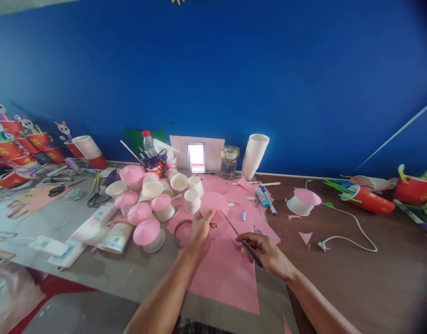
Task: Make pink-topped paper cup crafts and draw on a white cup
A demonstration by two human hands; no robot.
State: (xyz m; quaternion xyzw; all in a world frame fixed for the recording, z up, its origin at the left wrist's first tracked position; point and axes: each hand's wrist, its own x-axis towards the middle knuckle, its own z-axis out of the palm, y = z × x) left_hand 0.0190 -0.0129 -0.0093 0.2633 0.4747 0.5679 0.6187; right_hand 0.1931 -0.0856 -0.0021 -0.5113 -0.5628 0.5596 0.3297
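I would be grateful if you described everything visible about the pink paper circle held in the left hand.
The round pink paper disc looks thin, flat and matte, with a cleanly cut edge. The left hand pinches its lower edge, holding it upright, facing the camera, above the large pink paper sheet. The thin scissors in the right hand point towards its lower right edge; whether they touch cannot be told.
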